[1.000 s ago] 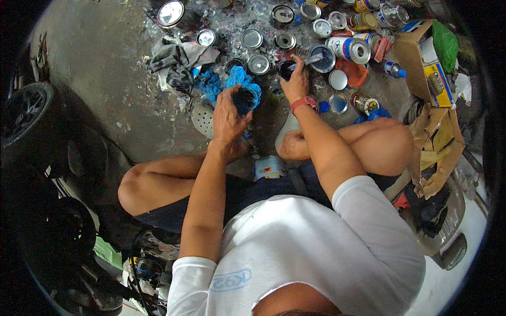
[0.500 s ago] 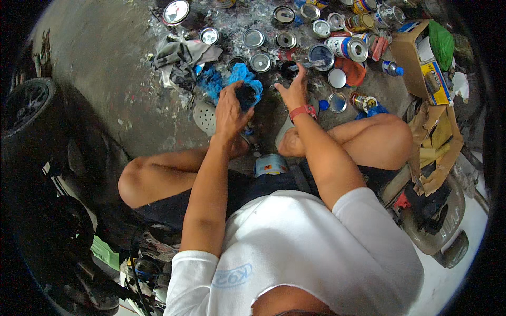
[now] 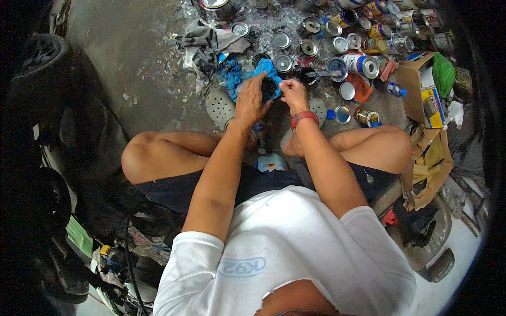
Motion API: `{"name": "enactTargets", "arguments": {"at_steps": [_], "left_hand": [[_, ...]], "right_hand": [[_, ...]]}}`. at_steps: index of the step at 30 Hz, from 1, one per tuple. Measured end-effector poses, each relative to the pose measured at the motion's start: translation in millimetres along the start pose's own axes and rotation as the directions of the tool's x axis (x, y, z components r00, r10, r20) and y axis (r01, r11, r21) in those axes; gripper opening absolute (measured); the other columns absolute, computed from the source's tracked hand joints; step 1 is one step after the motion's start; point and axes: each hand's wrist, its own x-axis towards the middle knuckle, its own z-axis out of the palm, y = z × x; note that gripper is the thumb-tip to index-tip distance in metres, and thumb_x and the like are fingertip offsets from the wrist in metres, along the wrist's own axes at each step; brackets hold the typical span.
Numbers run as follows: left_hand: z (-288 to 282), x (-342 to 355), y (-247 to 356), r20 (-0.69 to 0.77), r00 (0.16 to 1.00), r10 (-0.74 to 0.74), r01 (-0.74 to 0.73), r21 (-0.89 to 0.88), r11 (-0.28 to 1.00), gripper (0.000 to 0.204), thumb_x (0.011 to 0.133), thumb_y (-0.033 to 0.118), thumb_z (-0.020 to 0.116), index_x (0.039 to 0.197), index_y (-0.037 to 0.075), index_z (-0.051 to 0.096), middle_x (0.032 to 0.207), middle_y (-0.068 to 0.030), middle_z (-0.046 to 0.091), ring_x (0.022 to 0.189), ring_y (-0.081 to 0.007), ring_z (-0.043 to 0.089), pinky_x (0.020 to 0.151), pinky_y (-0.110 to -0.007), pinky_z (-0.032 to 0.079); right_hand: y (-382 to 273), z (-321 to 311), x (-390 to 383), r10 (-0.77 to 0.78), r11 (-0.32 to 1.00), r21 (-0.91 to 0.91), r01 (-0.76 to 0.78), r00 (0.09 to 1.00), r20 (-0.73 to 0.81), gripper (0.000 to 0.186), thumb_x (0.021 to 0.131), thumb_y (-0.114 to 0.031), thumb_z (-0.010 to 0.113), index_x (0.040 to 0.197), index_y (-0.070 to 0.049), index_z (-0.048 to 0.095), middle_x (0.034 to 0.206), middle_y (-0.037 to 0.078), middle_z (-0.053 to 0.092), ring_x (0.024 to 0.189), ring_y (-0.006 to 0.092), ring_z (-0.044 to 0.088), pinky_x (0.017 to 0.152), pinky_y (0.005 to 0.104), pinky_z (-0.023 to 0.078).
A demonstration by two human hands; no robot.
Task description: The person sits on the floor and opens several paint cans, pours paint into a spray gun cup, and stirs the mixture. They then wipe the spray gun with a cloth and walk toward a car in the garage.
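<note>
My left hand (image 3: pixel 252 101) is wrapped round a dark-filled cup (image 3: pixel 271 89) with crumpled blue plastic (image 3: pixel 264 67) about its rim. On the cup's right side my right hand (image 3: pixel 295 96), with a red watch on its wrist, has its fingertips pinched at the edge of the blue plastic. Just beyond that hand stands an open can of black paint (image 3: pixel 305 75), and a flat stirring stick (image 3: pixel 326 73) reaches from it over a larger open can (image 3: pixel 336 64). More bunched blue plastic (image 3: pixel 230 73) lies left of the cup.
Several paint cans (image 3: pixel 363 66) crowd the floor ahead and to the right. A grey rag (image 3: pixel 211 45) lies at the far left. Cardboard boxes (image 3: pixel 416 84) and a small bottle (image 3: pixel 394 89) are on the right. A wheel (image 3: pixel 39 58) stands at left.
My right hand has moved in from beside the black can and closed at the edge of the blue plastic. My left hand still holds the cup. The view has shifted.
</note>
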Motion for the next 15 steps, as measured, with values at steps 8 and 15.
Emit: {"name": "enactTargets", "arguments": {"at_steps": [8, 15], "left_hand": [[-2.3, -13.7, 0.5, -0.190, 0.949, -0.250, 0.262, 0.040, 0.964, 0.129, 0.053, 0.036, 0.102, 0.156, 0.006, 0.032, 0.161, -0.0206, 0.039, 0.144, -0.0425, 0.043, 0.119, -0.048, 0.039], [52.6, -45.3, -92.2, 0.484, 0.559, -0.673, 0.762, 0.021, 0.648, 0.106, 0.065, 0.044, 0.097, 0.143, -0.009, 0.049, 0.142, -0.0277, 0.060, 0.131, -0.0385, 0.061, 0.109, -0.043, 0.049]], "right_hand": [[-1.7, -0.6, 3.7, -0.060, 0.992, -0.114, 0.058, 0.998, -0.016, 0.015, 0.099, -0.018, 0.072, 0.106, -0.005, 0.067, 0.090, 0.000, 0.066, 0.078, 0.0115, 0.061, 0.068, 0.0317, 0.055], [11.1, 6.6, 14.5, -0.103, 0.994, -0.055, 0.099, 0.991, -0.080, 0.018, 0.092, -0.016, 0.077, 0.099, 0.000, 0.072, 0.085, 0.006, 0.071, 0.069, 0.0142, 0.064, 0.063, 0.0325, 0.053]]}}
